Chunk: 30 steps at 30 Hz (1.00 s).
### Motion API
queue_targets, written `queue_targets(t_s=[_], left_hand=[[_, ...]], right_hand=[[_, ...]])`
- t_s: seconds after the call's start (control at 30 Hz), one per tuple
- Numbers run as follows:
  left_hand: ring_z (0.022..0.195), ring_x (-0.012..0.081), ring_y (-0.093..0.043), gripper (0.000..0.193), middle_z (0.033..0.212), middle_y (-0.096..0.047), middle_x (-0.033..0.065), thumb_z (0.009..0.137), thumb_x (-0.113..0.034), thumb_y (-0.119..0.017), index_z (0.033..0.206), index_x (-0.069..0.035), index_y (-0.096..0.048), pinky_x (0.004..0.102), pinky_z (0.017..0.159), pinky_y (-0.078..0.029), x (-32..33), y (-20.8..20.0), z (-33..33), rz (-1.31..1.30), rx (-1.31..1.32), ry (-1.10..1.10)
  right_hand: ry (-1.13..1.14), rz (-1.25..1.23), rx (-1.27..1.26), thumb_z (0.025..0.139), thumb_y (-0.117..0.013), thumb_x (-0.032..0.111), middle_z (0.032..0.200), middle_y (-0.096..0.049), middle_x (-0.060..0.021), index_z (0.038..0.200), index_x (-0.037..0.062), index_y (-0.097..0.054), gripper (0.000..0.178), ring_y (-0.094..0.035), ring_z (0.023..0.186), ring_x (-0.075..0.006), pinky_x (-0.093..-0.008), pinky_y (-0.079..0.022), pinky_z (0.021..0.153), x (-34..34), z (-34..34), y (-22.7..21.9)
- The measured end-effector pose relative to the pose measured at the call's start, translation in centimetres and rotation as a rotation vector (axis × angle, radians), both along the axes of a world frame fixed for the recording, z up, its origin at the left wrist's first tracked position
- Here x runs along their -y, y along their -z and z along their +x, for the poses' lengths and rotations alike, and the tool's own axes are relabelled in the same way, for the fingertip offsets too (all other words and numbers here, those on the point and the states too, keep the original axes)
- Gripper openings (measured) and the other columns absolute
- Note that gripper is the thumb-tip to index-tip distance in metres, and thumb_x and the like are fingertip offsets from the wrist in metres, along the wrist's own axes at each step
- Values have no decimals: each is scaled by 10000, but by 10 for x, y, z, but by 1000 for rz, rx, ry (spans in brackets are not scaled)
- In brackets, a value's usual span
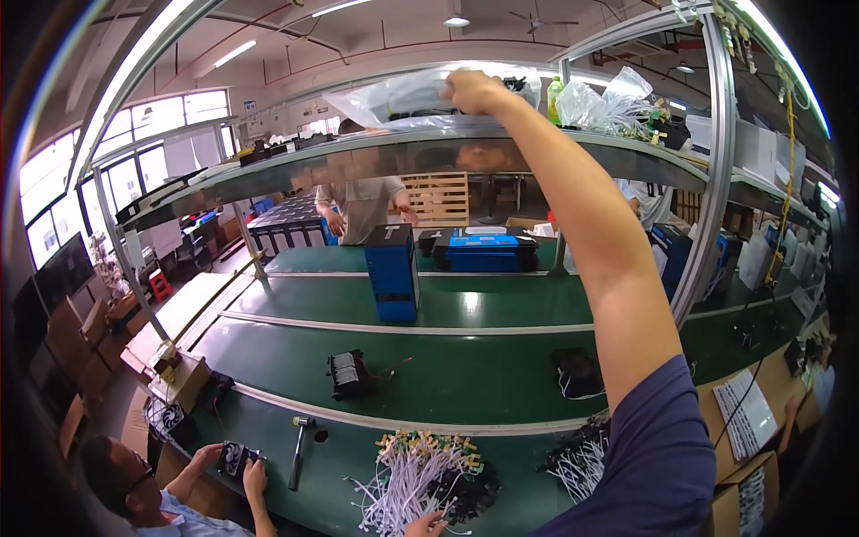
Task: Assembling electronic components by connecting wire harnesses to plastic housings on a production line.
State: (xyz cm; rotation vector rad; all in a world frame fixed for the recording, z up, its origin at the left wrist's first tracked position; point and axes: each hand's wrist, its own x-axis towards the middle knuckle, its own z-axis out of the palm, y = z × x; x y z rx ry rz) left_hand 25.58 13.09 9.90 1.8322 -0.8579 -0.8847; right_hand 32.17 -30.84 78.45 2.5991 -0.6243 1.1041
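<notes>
My right arm stretches up across the bench to the overhead shelf (429, 134). There my right hand (476, 91) is closed on the edge of a clear plastic bag (380, 97) with dark items in it. At the lower edge only the fingers of my left hand (426, 525) show, bent together beside a heap of white cables (403, 474) with yellow-and-green ends. What those fingers hold is hard to make out. Black cable parts (467, 494) lie against the heap's right side. Another bundle of white and black cables (577, 465) lies farther right, partly behind my sleeve.
A co-worker at the lower left holds a black fan unit (240, 459) near a hammer (301, 452). On the green conveyor lines sit a tall blue-and-black case (391, 273), a black part with wires (349, 374) and a black pouch-like part (577, 371). A metal post (716, 179) stands right.
</notes>
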Motion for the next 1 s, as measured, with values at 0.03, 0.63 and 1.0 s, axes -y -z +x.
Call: queue_targets(t_s=[0.03, 0.63, 1.0], left_hand=[[862, 256, -635, 408, 975, -667, 170, 900, -283, -631, 1211, -24, -579, 371, 755, -507, 0, 12, 3, -9, -29, -8], [1013, 226, -663, 431, 1092, -687, 150, 864, -200, -676, 1232, 5, -584, 319, 801, -527, 12, -1, 0, 33, 65, 126], [957, 256, -678, 436, 1052, -691, 175, 873, -241, -670, 1226, 3, -588, 322, 827, -520, 11, -26, -1, 99, 168, 144]], right_hand=[[-49, 20, 137, 937, -548, 320, 1002, -664, -199, 983, 1, -641, 336, -632, 948, -350, -409, -478, 801, 7, -2, -3], [-222, 130, 11, 569, -856, 498, 901, -705, -151, 979, -31, -705, 687, -676, 831, -250, -357, -525, 761, -10, -71, -25], [-64, -294, 237, 842, -613, 351, 838, -644, -266, 899, -35, -590, 390, -642, 821, -426, -421, -529, 711, -31, -88, 10]])
